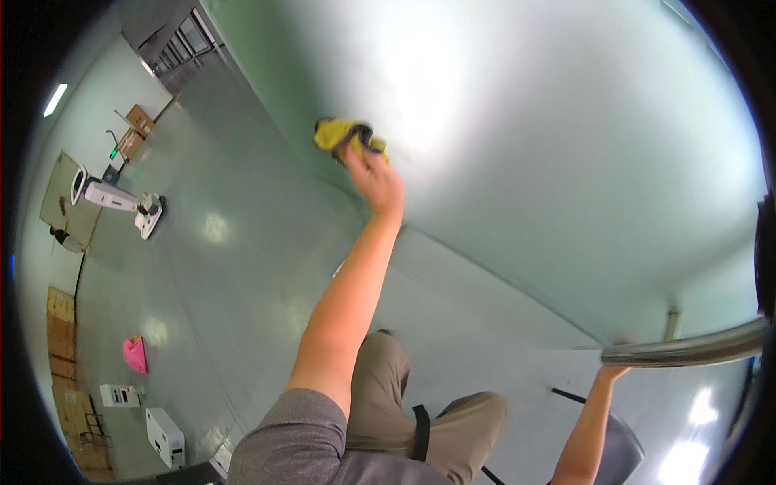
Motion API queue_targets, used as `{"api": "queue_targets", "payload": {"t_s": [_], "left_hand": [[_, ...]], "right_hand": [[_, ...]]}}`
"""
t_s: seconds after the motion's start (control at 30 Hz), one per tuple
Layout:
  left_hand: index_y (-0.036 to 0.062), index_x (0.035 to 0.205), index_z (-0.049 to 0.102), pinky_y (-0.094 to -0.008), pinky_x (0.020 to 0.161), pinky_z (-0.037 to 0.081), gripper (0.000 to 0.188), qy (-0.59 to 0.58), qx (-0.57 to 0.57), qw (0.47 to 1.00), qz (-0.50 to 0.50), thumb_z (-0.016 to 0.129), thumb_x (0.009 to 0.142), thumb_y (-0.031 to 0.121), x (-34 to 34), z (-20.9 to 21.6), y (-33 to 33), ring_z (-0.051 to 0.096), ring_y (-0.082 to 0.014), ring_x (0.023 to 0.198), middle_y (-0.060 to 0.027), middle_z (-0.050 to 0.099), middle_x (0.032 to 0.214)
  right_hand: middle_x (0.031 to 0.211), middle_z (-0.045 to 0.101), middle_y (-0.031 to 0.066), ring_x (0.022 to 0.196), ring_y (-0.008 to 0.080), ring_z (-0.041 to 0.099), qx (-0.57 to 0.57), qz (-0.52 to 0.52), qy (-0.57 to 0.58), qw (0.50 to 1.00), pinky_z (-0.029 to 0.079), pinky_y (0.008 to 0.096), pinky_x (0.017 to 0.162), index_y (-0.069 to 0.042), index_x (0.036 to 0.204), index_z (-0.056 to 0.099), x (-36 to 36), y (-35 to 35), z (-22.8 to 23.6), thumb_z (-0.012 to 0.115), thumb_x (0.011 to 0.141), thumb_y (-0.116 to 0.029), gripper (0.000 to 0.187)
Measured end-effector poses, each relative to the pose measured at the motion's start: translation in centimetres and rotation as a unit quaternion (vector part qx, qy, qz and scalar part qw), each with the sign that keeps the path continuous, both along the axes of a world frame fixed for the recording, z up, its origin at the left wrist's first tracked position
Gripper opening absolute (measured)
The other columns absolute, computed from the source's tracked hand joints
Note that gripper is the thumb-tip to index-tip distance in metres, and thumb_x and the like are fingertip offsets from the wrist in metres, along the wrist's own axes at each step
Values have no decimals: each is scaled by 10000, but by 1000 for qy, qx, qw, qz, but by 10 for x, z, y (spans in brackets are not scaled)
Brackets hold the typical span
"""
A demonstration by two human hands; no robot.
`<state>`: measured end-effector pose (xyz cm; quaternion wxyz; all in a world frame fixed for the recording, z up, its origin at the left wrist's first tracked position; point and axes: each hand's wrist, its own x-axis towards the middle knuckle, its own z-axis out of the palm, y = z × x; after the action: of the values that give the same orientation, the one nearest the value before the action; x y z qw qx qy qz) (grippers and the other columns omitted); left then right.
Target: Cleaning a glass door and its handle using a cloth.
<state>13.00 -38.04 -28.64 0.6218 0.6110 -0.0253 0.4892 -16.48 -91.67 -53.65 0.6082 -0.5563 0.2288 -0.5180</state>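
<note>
A yellow and dark grey cloth (349, 136) is bunched in the fingers of my left hand (376, 179). My left arm is stretched far forward, and the cloth lies against a large frosted glass panel (517, 162), near its left edge. At the right, my right hand (616, 371) is closed around the end of a thick metal bar handle (687, 352) fixed to the panel. The handle hides most of those fingers.
A dark chair (618, 453) stands beside my right forearm. Across the grey floor (242, 267) at left are a white wheeled machine (113, 196), a pink bag-like item (135, 354), white box-shaped units (165, 437) and stacked cardboard boxes (62, 323). Another person (66, 239) is by the far wall.
</note>
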Motion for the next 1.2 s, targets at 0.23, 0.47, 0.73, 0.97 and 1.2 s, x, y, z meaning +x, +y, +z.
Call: {"api": "queue_targets", "payload": {"t_s": [0.23,0.47,0.73,0.97,1.2], "left_hand": [[58,1288,421,-307,952,376,376,144,-269,946,-109,383,971,257,-105,117,-58,481,-169,1094,-64,490,1199],[14,1115,516,-294,825,410,346,369,-122,886,-251,374,965,291,-322,205,-139,509,-157,891,-76,555,980],[40,1326,434,-374,922,439,450,141,501,777,-355,438,958,299,-474,229,-192,561,-319,1097,-194,564,1209],[60,1192,584,-355,916,457,379,360,380,596,-610,507,936,328,-413,296,-181,591,-279,1077,-127,627,1152],[-2,1245,505,-337,888,457,433,143,314,776,-529,584,913,265,-327,392,-240,582,-211,1029,-128,609,1127]], "right_hand": [[605,527,21,522,106,455,57,225,419,878,365,275,473,-69,707,555,-145,62,92,491,855,-149,180],[1088,618,150,1003,237,608,221,472,314,793,503,353,848,31,1207,502,-205,225,387,492,952,-256,384],[1328,471,102,1210,246,468,513,392,137,751,405,418,984,-112,1326,430,-228,242,500,369,970,-485,519],[1242,551,109,1132,285,533,570,368,11,734,425,457,957,-87,1291,473,-270,216,494,301,976,-494,543],[1072,647,85,959,224,632,540,246,81,801,494,365,866,-51,1132,581,-334,164,463,424,957,-446,460]]}}
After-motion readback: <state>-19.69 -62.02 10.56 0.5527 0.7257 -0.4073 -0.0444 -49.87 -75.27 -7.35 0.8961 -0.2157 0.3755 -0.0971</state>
